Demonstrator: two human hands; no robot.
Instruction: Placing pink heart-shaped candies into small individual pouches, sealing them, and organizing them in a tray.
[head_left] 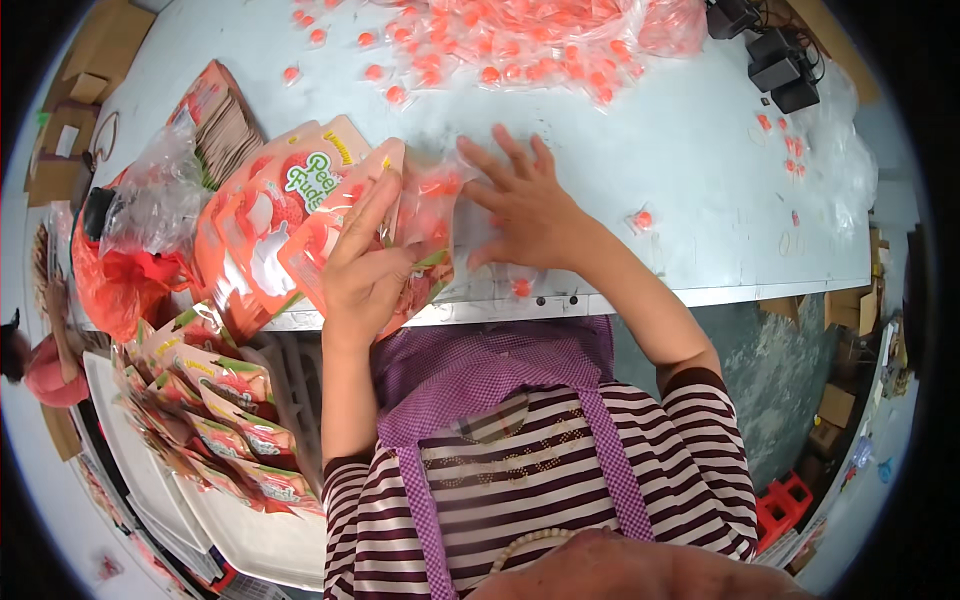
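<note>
At the table's front edge my left hand (365, 265) holds a pink, fruit-printed pouch (308, 258) with its mouth turned toward the right. Red, clear-wrapped candies (437, 195) show at that mouth, partly hidden by plastic and my fingers. My right hand (530, 210) is just right of the mouth, fingers spread, over the tabletop. One wrapped candy (521, 288) lies below my right wrist by the edge, another candy (643, 219) farther right. Under and beside my left hand, more flat pouches (235, 215) are fanned out.
A large heap of wrapped candies (520, 40) covers the far middle. Black power adapters (785, 70) sit far right. Left are a pouch stack (222, 130), a clear bag (155, 205) and a red bag (125, 295). Filled pouches (230, 400) stand in a white tray (265, 545) below.
</note>
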